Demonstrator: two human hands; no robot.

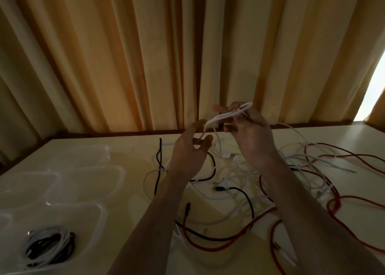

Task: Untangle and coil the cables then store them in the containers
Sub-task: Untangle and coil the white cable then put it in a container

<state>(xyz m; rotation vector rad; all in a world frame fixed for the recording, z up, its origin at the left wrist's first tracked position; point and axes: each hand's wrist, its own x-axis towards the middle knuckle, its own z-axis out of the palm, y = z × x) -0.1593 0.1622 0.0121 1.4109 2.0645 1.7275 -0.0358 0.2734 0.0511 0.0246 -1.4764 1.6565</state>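
Above table (pixel 125 153), right hand (pixel 250 128) fingers grasping white cable (pixel 225 116), left hand (pixel 191 147) released (loop blurred)

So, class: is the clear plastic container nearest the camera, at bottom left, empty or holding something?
Holding something. The nearest clear plastic container has coiled white and black cables lying inside it on its floor.

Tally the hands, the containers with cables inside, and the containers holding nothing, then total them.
Hands: 2, the left hand and the right hand
Containers with cables inside: 1
Containers holding nothing: 3 plainly seen; the left edge may hide more
Total: 6
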